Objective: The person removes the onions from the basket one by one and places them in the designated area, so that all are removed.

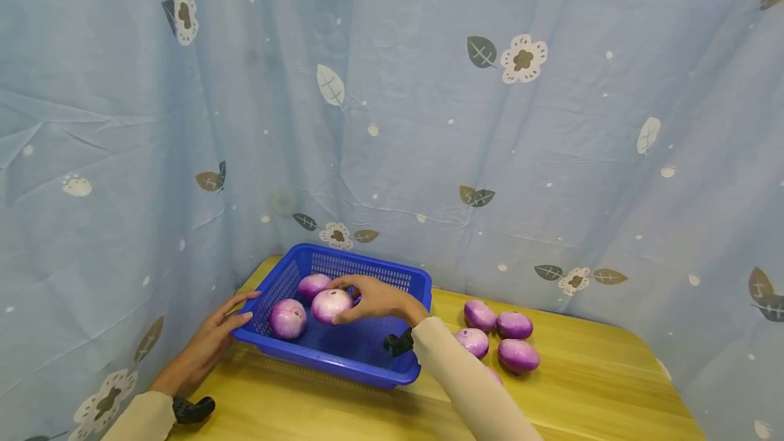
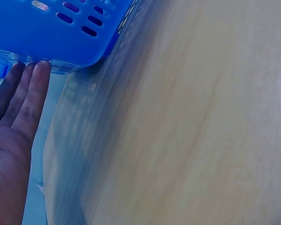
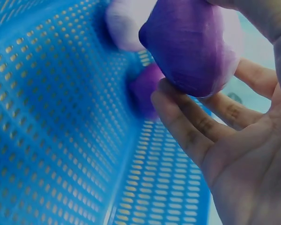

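My right hand (image 1: 375, 298) holds a purple onion (image 1: 331, 307) over the blue plastic basket (image 1: 324, 362), fingers and thumb around it. In the right wrist view the held onion (image 3: 192, 51) shows its pointed end, with fingers (image 3: 182, 126) beneath. Two more onions, one at the left (image 1: 288, 320) and one farther back (image 1: 314, 285), lie inside the basket. My left hand (image 1: 211, 335) is at the basket's left side, fingertips on its rim. Seen from the left wrist, its straight fingers (image 2: 30, 103) touch the outside of the basket.
Several purple onions, among them a front one (image 1: 518, 356) and a back one (image 1: 480, 316), lie on the wooden table (image 1: 588, 380) right of the basket. A light blue patterned curtain (image 1: 429, 121) hangs behind and to the left.
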A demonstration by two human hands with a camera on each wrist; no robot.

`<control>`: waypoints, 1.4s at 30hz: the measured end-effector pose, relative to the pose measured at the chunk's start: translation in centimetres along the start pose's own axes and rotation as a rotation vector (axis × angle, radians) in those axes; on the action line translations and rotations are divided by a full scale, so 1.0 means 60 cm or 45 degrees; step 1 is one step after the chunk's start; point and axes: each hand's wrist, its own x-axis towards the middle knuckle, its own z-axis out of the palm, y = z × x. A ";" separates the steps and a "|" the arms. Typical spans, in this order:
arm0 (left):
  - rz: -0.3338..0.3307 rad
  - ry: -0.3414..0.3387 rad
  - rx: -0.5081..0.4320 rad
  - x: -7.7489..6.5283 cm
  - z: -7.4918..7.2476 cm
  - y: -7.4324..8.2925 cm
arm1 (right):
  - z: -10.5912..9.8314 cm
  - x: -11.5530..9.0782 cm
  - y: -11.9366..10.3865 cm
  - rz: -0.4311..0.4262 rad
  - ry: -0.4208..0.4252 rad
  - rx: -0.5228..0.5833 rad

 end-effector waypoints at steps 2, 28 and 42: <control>0.009 -0.009 -0.006 0.000 -0.001 -0.001 | -0.010 -0.009 -0.002 -0.005 0.019 0.002; -0.114 0.050 0.051 0.001 0.002 0.004 | -0.085 -0.149 0.024 -0.017 0.188 0.036; -0.098 0.025 0.028 0.001 0.005 0.004 | -0.104 -0.268 0.047 -0.028 0.265 -0.029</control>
